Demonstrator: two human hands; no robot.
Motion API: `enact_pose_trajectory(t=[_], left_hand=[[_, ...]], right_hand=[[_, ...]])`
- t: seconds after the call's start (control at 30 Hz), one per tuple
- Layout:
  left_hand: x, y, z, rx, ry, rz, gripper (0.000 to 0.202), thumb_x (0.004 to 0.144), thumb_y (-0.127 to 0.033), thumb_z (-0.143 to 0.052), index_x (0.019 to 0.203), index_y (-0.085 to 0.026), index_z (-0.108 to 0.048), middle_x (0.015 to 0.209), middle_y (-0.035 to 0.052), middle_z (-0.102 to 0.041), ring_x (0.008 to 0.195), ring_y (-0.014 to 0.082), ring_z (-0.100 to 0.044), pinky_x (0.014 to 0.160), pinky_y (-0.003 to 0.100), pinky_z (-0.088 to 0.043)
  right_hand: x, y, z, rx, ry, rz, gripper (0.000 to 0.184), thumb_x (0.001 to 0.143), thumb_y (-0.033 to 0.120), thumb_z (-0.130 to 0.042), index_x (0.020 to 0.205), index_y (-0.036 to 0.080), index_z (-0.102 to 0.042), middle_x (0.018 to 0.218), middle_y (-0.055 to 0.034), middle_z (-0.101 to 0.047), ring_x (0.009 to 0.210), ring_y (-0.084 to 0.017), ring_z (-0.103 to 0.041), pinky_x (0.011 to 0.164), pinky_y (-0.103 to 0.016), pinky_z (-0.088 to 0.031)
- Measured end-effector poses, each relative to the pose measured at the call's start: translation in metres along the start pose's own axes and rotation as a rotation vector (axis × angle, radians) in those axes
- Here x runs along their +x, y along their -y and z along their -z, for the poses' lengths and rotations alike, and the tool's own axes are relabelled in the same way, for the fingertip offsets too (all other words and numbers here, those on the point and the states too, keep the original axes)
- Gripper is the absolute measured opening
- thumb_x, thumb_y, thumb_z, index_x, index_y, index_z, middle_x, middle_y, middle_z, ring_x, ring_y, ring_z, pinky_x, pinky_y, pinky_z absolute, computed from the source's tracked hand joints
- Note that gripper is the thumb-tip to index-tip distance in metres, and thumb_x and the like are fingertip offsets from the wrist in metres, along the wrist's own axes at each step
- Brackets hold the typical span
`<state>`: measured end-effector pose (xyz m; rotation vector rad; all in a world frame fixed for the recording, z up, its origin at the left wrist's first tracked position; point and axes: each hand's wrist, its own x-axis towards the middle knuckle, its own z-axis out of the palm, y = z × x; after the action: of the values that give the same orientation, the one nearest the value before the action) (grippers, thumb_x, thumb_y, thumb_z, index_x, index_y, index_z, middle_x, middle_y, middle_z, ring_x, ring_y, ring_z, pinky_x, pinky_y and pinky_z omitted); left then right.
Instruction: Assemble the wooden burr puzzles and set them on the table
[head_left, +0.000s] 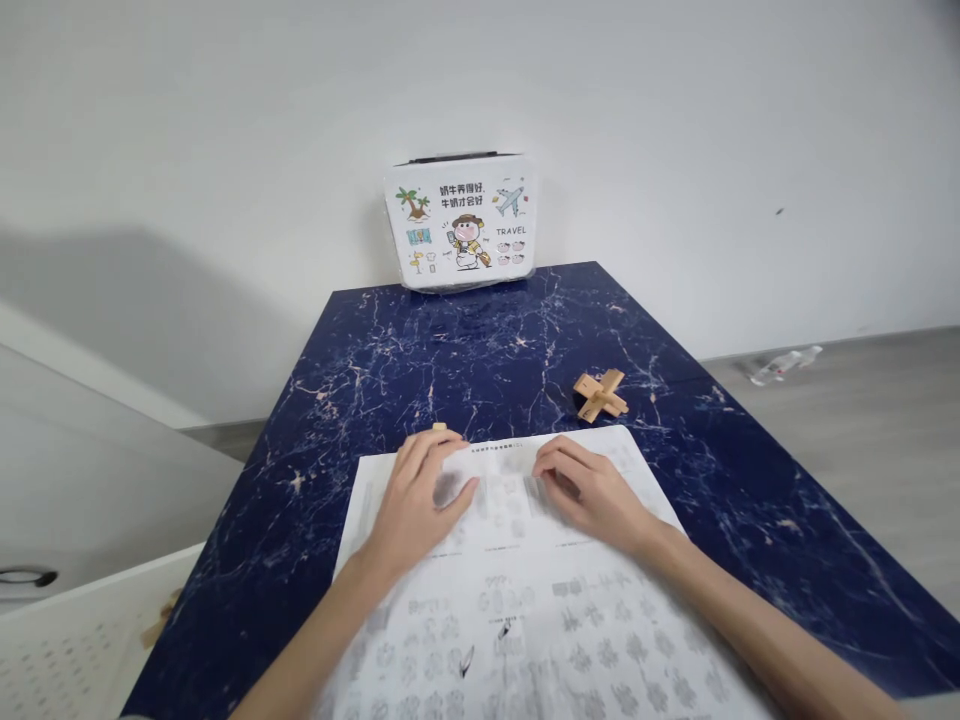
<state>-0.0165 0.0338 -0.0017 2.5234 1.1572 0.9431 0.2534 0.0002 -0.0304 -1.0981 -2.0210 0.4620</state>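
A large printed instruction sheet (pixel 517 560) with rows of small diagrams lies flat on the table. My left hand (pixel 420 490) rests over its upper left part, thumb and fingers spread, holding nothing. Just beyond those fingertips, a small wooden piece (pixel 439 427) shows in part at the sheet's top edge. My right hand (pixel 589 487) is over the upper right part, fingers loosely bent with a gap to the thumb and nothing visible in it. Past the right hand, a cross-shaped wooden interlocking puzzle (pixel 601 395) sits on the table, apart from both hands.
The dark blue marbled table (pixel 480 360) meets the wall at its far end. A white cartoon-printed case (pixel 463 225) stands upright there. At lower left, a white perforated basket (pixel 82 640) holds wooden pieces (pixel 159 622). A clear plastic item (pixel 784 366) lies on the floor at right.
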Motion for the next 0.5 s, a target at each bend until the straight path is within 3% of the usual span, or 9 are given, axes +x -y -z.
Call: enact_pose_trajectory(t=[0.27,0.5], left_hand=[[0.005,0.056,0.020,0.055,0.288,0.175,0.090,0.083,-0.053,-0.082,0.155,-0.028,-0.034,0.158,0.0143,-0.045,0.144,0.0365,-0.046,0.118,0.056,-0.041],[0.003,0.058,0.019,0.028,0.291,0.169,0.082,0.081,-0.048,-0.084,0.150,-0.031,-0.043,0.143,0.0101,-0.059,0.134,0.0350,-0.055,0.112,0.054,-0.045]], right_hand=[[-0.002,-0.005,-0.001,-0.004,0.002,-0.024,0.022,0.094,0.006,-0.050,0.099,0.024,-0.062,0.101,-0.0054,-0.067,0.073,-0.017,-0.062,0.065,-0.031,-0.047],[0.000,-0.004,-0.002,-0.016,0.017,-0.017,0.023,0.094,0.005,-0.051,0.097,0.024,-0.062,0.099,-0.0050,-0.067,0.073,-0.017,-0.063,0.064,-0.030,-0.047]])
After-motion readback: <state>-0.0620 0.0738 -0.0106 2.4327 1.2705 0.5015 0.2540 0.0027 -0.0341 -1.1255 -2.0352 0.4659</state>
